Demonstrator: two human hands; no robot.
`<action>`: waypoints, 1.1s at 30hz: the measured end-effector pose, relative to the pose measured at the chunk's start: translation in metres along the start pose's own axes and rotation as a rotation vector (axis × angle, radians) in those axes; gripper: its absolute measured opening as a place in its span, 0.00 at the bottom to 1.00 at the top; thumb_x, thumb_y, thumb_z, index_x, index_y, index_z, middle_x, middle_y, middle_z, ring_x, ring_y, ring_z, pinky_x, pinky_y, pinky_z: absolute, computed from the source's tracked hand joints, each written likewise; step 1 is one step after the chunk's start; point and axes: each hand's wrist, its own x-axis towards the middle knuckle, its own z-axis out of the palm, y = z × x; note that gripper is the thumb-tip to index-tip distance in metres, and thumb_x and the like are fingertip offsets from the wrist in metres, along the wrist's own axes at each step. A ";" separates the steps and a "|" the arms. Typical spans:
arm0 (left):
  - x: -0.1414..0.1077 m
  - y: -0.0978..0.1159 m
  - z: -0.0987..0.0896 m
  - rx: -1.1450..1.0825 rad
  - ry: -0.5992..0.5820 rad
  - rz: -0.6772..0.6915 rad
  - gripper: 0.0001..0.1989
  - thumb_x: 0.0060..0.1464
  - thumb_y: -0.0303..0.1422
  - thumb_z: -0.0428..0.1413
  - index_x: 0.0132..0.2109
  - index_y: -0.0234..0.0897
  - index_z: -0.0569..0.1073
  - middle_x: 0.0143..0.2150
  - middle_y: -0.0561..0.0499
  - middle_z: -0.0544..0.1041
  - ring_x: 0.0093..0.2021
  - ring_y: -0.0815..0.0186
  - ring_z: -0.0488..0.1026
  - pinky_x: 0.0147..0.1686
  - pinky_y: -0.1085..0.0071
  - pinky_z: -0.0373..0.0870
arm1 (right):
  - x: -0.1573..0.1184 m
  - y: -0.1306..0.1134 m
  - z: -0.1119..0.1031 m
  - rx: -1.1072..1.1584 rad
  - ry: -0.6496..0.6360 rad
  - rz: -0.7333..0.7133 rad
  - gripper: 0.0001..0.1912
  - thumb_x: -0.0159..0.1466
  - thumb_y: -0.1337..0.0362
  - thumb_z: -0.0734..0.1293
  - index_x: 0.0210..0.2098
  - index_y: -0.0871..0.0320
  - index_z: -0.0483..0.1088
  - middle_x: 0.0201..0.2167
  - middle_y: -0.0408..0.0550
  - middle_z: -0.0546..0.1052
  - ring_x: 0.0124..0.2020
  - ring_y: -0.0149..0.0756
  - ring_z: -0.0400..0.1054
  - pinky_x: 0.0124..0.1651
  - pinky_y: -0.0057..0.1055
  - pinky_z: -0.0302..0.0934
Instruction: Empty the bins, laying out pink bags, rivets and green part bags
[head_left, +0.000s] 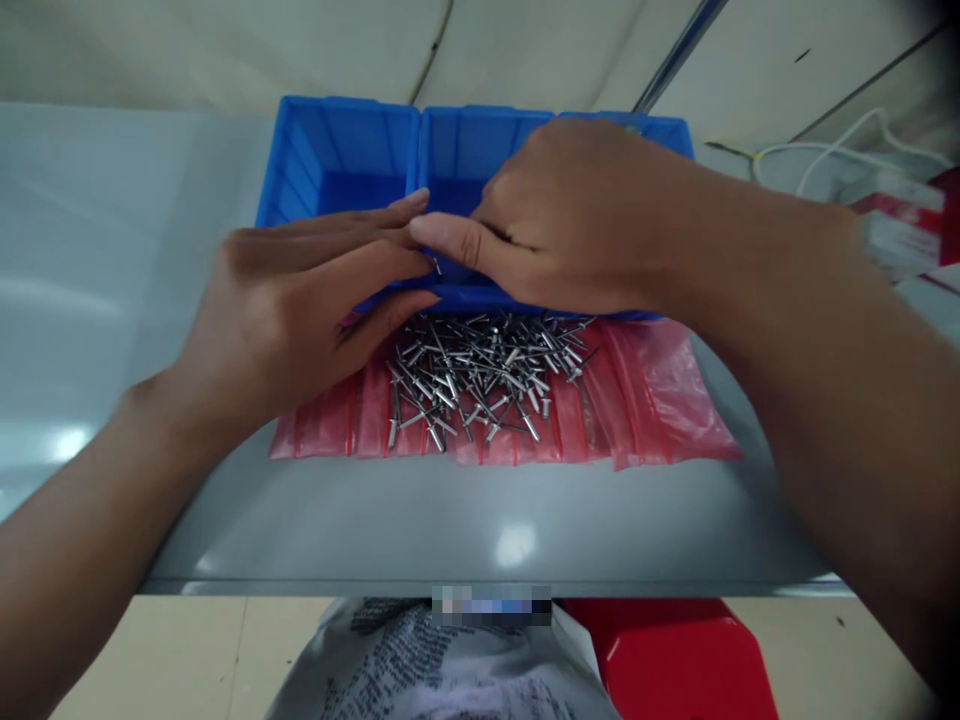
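Left hand (300, 310) and right hand (577, 215), curled, meet at a rivet (436, 266) by a blue bin (337, 140), grip unclear. More rivets (480, 380), likely light, stiff and slippery, best pinched by the shank, lie heaped on red bags (322, 425).

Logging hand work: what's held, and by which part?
A small metal rivet, mostly hidden, seems pinched in the left hand's fingertips; which part, I cannot tell.

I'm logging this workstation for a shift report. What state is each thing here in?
Left hand: fingers extended over the bin's front rim.
Right hand: draped over the bin's rim, thumb toward the left fingertips.
Blue plastic bins: upright, side by side, open-topped.
Blind rivets: loose, heaped.
Red plastic bags: lying flat, overlapping.
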 end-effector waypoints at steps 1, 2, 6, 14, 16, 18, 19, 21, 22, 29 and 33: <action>0.000 0.000 0.000 -0.002 0.008 0.007 0.09 0.76 0.32 0.63 0.59 0.37 0.80 0.65 0.51 0.87 0.70 0.60 0.83 0.73 0.65 0.85 | -0.001 0.000 -0.003 0.057 -0.012 0.020 0.46 0.81 0.35 0.42 0.27 0.56 0.73 0.24 0.49 0.73 0.37 0.46 0.78 0.54 0.44 0.71; 0.000 -0.001 0.000 -0.003 0.017 0.015 0.10 0.76 0.32 0.64 0.60 0.38 0.80 0.65 0.51 0.87 0.69 0.60 0.84 0.72 0.64 0.85 | -0.003 0.001 -0.005 0.124 -0.016 0.035 0.45 0.81 0.34 0.42 0.25 0.54 0.69 0.22 0.46 0.69 0.30 0.39 0.72 0.46 0.38 0.67; -0.001 -0.004 0.002 -0.015 0.023 0.025 0.12 0.76 0.33 0.64 0.62 0.38 0.79 0.68 0.53 0.85 0.70 0.58 0.83 0.72 0.59 0.85 | -0.005 -0.001 -0.012 0.209 0.050 0.069 0.37 0.83 0.41 0.48 0.25 0.53 0.63 0.23 0.42 0.61 0.26 0.34 0.55 0.39 0.37 0.51; -0.001 -0.003 0.001 -0.012 0.008 0.011 0.10 0.75 0.31 0.64 0.60 0.37 0.81 0.64 0.51 0.88 0.70 0.60 0.83 0.72 0.67 0.84 | 0.001 -0.012 -0.013 0.273 -0.095 0.106 0.37 0.85 0.43 0.50 0.27 0.55 0.70 0.20 0.40 0.57 0.28 0.33 0.59 0.42 0.33 0.53; -0.001 -0.001 -0.001 -0.035 0.000 0.012 0.12 0.74 0.30 0.64 0.61 0.34 0.81 0.66 0.48 0.86 0.72 0.60 0.81 0.75 0.67 0.82 | 0.001 -0.013 -0.016 0.297 -0.086 0.147 0.28 0.83 0.50 0.57 0.32 0.56 0.73 0.20 0.39 0.58 0.27 0.32 0.58 0.39 0.33 0.51; 0.000 -0.001 -0.002 -0.064 -0.006 0.001 0.13 0.75 0.31 0.64 0.62 0.35 0.81 0.68 0.48 0.85 0.73 0.60 0.80 0.76 0.64 0.82 | 0.001 -0.014 -0.017 0.299 -0.068 0.178 0.15 0.78 0.60 0.64 0.36 0.56 0.76 0.20 0.38 0.60 0.27 0.32 0.57 0.38 0.33 0.49; 0.000 0.000 -0.002 -0.075 -0.010 -0.008 0.13 0.75 0.31 0.63 0.63 0.37 0.81 0.68 0.49 0.85 0.73 0.61 0.81 0.76 0.62 0.82 | 0.001 -0.015 -0.016 0.300 -0.061 0.195 0.11 0.75 0.63 0.65 0.39 0.56 0.78 0.20 0.38 0.63 0.27 0.33 0.58 0.38 0.34 0.50; 0.000 0.000 -0.002 -0.084 -0.010 -0.025 0.13 0.76 0.32 0.62 0.64 0.41 0.80 0.69 0.51 0.84 0.72 0.61 0.81 0.75 0.58 0.84 | 0.003 -0.019 -0.011 0.316 -0.060 0.229 0.11 0.73 0.66 0.64 0.42 0.55 0.80 0.22 0.39 0.69 0.27 0.35 0.62 0.39 0.33 0.54; 0.000 0.000 -0.002 -0.084 -0.009 -0.030 0.13 0.77 0.33 0.62 0.64 0.43 0.80 0.69 0.51 0.84 0.73 0.61 0.81 0.75 0.57 0.84 | 0.004 -0.021 -0.007 0.331 -0.065 0.239 0.12 0.73 0.66 0.63 0.43 0.55 0.81 0.24 0.40 0.73 0.29 0.35 0.65 0.39 0.33 0.56; 0.000 -0.002 0.001 -0.067 0.007 -0.015 0.12 0.77 0.33 0.61 0.63 0.40 0.80 0.69 0.52 0.84 0.72 0.58 0.81 0.75 0.57 0.85 | 0.008 -0.028 0.005 0.348 -0.086 0.250 0.11 0.70 0.66 0.65 0.38 0.55 0.81 0.37 0.51 0.83 0.42 0.40 0.76 0.44 0.29 0.66; 0.000 -0.003 -0.001 -0.073 0.008 0.005 0.13 0.76 0.32 0.62 0.63 0.36 0.81 0.68 0.49 0.85 0.73 0.59 0.80 0.76 0.63 0.81 | 0.007 -0.023 0.001 0.345 -0.073 0.231 0.15 0.69 0.66 0.65 0.45 0.53 0.84 0.40 0.49 0.86 0.43 0.41 0.78 0.43 0.31 0.64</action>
